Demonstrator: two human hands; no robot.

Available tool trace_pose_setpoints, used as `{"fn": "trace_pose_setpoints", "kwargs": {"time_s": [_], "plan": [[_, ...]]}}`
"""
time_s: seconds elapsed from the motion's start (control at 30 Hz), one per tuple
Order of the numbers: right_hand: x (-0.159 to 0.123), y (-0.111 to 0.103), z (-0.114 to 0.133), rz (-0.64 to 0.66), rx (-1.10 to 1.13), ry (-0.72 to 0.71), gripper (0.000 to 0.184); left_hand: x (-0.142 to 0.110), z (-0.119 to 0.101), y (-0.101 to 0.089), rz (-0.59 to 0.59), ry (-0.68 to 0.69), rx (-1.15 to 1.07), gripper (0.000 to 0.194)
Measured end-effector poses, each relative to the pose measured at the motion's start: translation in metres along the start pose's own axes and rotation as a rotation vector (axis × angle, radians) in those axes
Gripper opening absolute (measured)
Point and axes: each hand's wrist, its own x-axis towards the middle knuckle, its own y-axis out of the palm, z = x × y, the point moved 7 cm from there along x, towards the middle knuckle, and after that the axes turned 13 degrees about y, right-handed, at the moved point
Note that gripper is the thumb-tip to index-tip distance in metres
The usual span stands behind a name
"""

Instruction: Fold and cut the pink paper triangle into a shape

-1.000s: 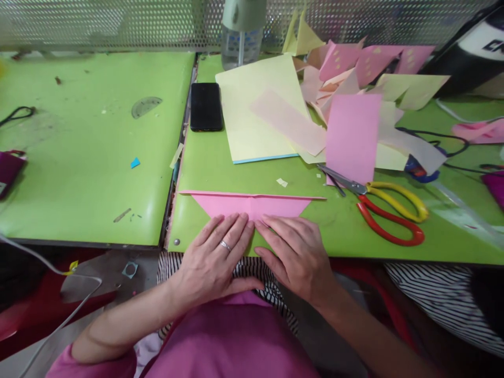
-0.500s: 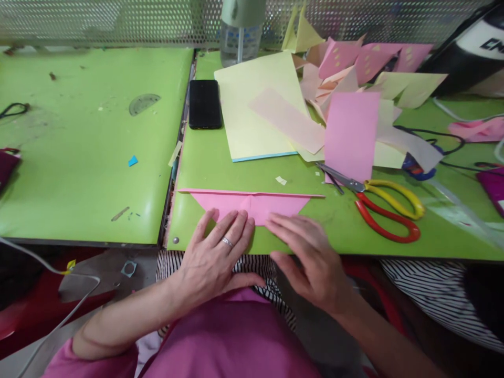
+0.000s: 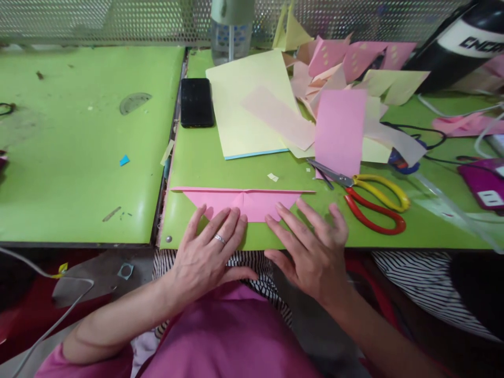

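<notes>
A folded pink paper (image 3: 252,202), wide at the top and narrowing downward, lies flat near the front edge of the green table (image 3: 220,168). My left hand (image 3: 208,252), a ring on one finger, rests flat with fingers stretched, fingertips on the paper's lower left part. My right hand (image 3: 311,247) lies open with fingers spread, fingertips at the paper's lower right corner and on the table beside it. Neither hand grips anything.
Red-and-yellow scissors (image 3: 374,202) lie right of the paper. Behind are yellow sheets (image 3: 248,105), a pink sheet (image 3: 340,131), a heap of paper scraps (image 3: 346,63), a black phone (image 3: 196,102) and a bottle (image 3: 230,31). A second green table (image 3: 79,142) adjoins on the left.
My right hand slid rightward along the paper's lower edge and spread its fingers. The left hand stayed flat on the paper's left part.
</notes>
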Motion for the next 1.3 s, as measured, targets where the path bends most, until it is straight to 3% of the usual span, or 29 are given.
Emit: {"fn": "trace_pose_setpoints", "kwargs": {"time_s": [0.17,0.3,0.43,0.53,0.67,0.73,0.8,0.87,0.93,1.03,1.13,1.3], "plan": [[-0.007,-0.011,-0.016,-0.054,-0.026,0.028,0.046,0.001,0.0,0.002,0.001,0.007,-0.003,0.078],[0.001,-0.005,0.002,0.009,0.097,-0.026,0.052,0.0,0.002,0.001,-0.022,-0.004,-0.049,0.081],[0.012,0.009,0.024,0.106,0.2,-0.05,0.052,-0.003,0.008,-0.002,-0.001,-0.061,-0.278,0.07],[0.014,0.013,0.029,0.105,0.184,-0.047,0.05,-0.002,0.015,-0.005,0.001,-0.121,-0.429,0.055],[0.013,0.014,0.03,0.078,0.14,-0.069,0.048,-0.004,0.025,-0.017,-0.04,-0.145,-0.506,0.049],[0.013,0.015,0.03,0.08,0.14,-0.068,0.047,-0.014,0.034,-0.031,-0.155,-0.218,-0.419,0.045],[0.013,0.016,0.031,0.074,0.144,-0.07,0.049,-0.031,0.04,-0.051,-0.326,-0.331,-0.191,0.042],[0.013,0.015,0.031,0.059,0.147,-0.08,0.05,-0.042,0.029,-0.06,-0.39,-0.324,0.031,0.038],[0.013,0.015,0.031,0.051,0.149,-0.08,0.051,-0.04,0.01,-0.048,-0.296,-0.201,0.064,0.036],[0.014,0.016,0.029,0.057,0.151,-0.079,0.05,-0.034,-0.005,-0.023,-0.163,-0.146,0.049,0.044],[0.014,0.017,0.029,0.058,0.147,-0.099,0.051,-0.031,-0.007,-0.006,-0.071,-0.147,0.046,0.051],[0.014,0.019,0.029,0.068,0.139,-0.098,0.055,-0.033,-0.003,0.002,-0.018,-0.145,0.03,0.058]]}}
